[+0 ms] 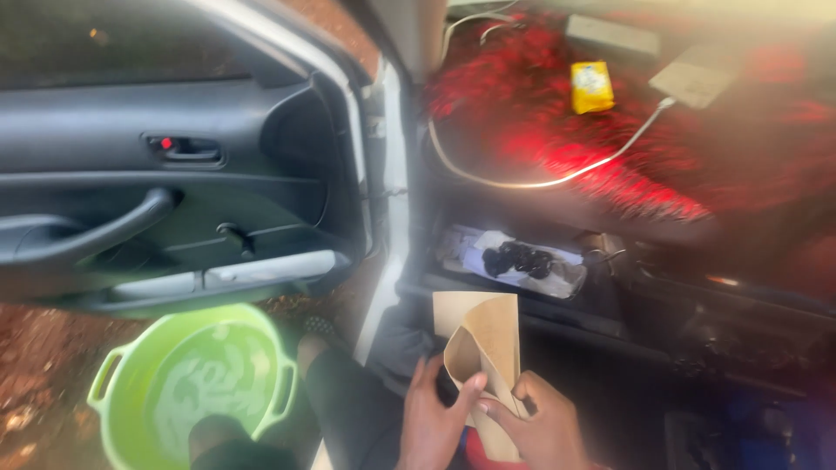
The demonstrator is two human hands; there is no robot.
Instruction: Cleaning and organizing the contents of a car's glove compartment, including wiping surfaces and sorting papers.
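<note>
Open car doorway, dash at 1 o'clock under a red fuzzy cover. Brown paper envelope at 6 o'clock, mouth spread open. Left hand pinches its left edge, right hand grips the lower right edge; both closed on the paper. Step looks like opening or emptying it. Open shelf with dark items at 12. Yellow packet at 1. Door panel at 10, green basin at 8. Next move needs the mouth held steady.
</note>
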